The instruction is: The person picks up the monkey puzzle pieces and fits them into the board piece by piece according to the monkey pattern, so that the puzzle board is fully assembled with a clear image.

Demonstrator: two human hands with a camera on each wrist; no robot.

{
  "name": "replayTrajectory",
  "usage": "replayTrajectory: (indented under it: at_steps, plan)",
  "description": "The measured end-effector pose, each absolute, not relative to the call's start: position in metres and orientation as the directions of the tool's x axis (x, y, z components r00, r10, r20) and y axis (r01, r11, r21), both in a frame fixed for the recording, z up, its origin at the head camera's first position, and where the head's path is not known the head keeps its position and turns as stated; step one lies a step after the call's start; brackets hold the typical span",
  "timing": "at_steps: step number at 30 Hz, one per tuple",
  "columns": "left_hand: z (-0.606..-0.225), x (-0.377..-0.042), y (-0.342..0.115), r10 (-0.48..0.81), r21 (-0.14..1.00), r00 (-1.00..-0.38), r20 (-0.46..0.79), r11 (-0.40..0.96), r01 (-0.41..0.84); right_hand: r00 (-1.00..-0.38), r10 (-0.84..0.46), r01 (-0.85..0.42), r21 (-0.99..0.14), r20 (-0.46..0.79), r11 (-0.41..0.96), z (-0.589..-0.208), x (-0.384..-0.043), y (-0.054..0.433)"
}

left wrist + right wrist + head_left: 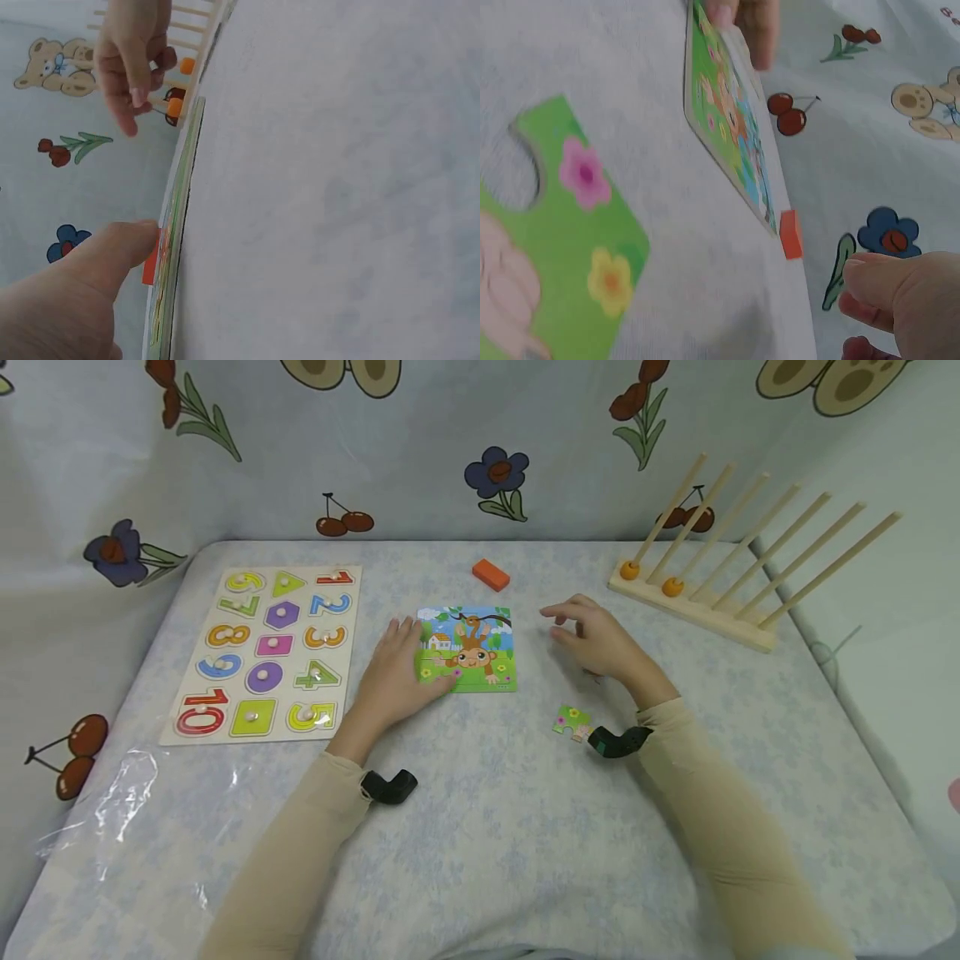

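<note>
A square monkey jigsaw puzzle (480, 652) lies flat on the table. My left hand (397, 675) rests at its left edge, fingers extended, with the thumb over the lower left part of the picture; the left wrist view shows this thumb (112, 251) close above the thin board. To the puzzle's right, my right hand (592, 635) hovers with loosely bent fingers and holds nothing. A loose green puzzle piece (570, 719) with flowers lies below the right hand, near that wrist's camera. In the right wrist view the piece (581, 225) looms large on the left.
An orange block (491, 575) lies behind the puzzle. On the left is a number-and-shape peg board (242, 697). A wooden rack with slanting rods (693, 610) and two orange beads stands at the back right. Clear plastic film (123, 802) lies at the table's left edge.
</note>
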State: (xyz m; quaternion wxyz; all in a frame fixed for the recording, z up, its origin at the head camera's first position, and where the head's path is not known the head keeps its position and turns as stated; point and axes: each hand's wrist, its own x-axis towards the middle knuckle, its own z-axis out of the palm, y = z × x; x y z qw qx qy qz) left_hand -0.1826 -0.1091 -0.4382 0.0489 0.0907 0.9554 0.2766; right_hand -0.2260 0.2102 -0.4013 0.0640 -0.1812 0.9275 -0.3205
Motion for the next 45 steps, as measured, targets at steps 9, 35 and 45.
replayTrajectory:
  at_steps: [9, 35, 45]
  plan:
    - [-0.454, -0.172, -0.12, 0.235, 0.498, -0.97, -0.063, 0.85, 0.173, -0.958, -0.279, -0.196, -0.572, -0.061, 0.797, -0.41, -0.222, 0.265]
    - [-0.456, -0.171, -0.118, 0.227, 0.436, -0.973, -0.05, 0.881, 0.183, -0.867, -0.442, -0.274, -0.521, -0.229, 0.809, -0.415, -0.216, 0.291]
    - [-0.458, -0.171, -0.117, 0.224, 0.435, -0.973, -0.051, 0.882, 0.18, -0.829, -0.472, -0.283, -0.503, -0.3, 0.817, -0.408, -0.217, 0.288]
